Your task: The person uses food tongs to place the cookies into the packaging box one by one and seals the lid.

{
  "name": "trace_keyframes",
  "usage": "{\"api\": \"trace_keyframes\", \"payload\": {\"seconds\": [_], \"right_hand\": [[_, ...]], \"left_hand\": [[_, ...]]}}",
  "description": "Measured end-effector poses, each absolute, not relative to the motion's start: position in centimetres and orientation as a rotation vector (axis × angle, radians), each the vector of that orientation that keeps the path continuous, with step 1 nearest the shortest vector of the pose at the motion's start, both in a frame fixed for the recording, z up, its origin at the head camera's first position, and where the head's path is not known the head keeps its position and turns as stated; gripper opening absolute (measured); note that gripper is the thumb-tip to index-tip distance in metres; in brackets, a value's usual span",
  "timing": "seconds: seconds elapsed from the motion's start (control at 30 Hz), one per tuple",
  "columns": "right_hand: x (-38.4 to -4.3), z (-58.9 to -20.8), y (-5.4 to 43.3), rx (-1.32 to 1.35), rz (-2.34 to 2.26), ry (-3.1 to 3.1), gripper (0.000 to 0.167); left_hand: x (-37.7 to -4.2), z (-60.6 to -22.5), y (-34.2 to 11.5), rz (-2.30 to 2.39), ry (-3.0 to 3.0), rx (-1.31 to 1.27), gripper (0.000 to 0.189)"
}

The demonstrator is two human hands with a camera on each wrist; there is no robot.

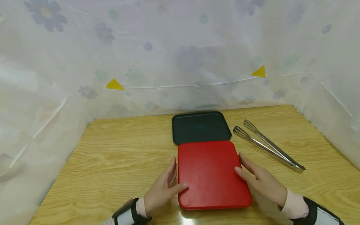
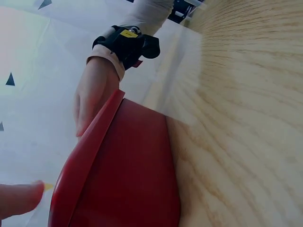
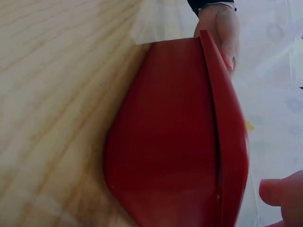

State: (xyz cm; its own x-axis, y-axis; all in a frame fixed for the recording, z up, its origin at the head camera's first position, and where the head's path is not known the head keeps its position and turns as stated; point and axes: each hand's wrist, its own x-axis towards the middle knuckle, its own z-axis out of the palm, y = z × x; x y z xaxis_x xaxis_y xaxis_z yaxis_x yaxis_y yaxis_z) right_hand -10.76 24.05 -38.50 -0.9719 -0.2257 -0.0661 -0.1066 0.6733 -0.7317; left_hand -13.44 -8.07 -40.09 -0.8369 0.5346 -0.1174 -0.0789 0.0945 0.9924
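A red square box [image 1: 212, 175] with rounded corners sits on the table between my two hands. Its lid [image 3: 232, 137] overhangs the body [image 3: 165, 127], with a thin dark seam between them in both wrist views. My left hand [image 1: 161, 189] is at the box's left side, its thumb over the lid's edge and its fingers extended beside the wall. At the right side, my right hand [image 1: 265, 181] has its fingertips close to the edge and its thumb tip overlapping the rim. In each wrist view the near thumb stands a little off the lid.
Behind the box lies a dark green rectangular tray [image 1: 201, 127], partly overlapped by the lid in the head view. Metal tongs [image 1: 270, 147] with slotted ends lie spread at the right. Flower-patterned sheeting [image 1: 180, 56] surrounds the wooden table [image 1: 112, 156] at the back and sides.
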Motion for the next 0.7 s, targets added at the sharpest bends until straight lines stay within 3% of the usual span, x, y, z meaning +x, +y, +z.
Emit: {"api": "trace_keyframes", "payload": {"seconds": [0.23,0.7], "right_hand": [[-12.8,-38.7,24.3,-0.178,-1.396,2.477,0.073],[-13.6,-39.2,23.4,-0.161,-1.452,2.343,0.072]], "left_hand": [[-15.6,-40.4,-7.7,1.806,1.915,0.291,0.092],[-16.3,-40.8,-7.0,1.849,1.862,0.293,0.084]]}}
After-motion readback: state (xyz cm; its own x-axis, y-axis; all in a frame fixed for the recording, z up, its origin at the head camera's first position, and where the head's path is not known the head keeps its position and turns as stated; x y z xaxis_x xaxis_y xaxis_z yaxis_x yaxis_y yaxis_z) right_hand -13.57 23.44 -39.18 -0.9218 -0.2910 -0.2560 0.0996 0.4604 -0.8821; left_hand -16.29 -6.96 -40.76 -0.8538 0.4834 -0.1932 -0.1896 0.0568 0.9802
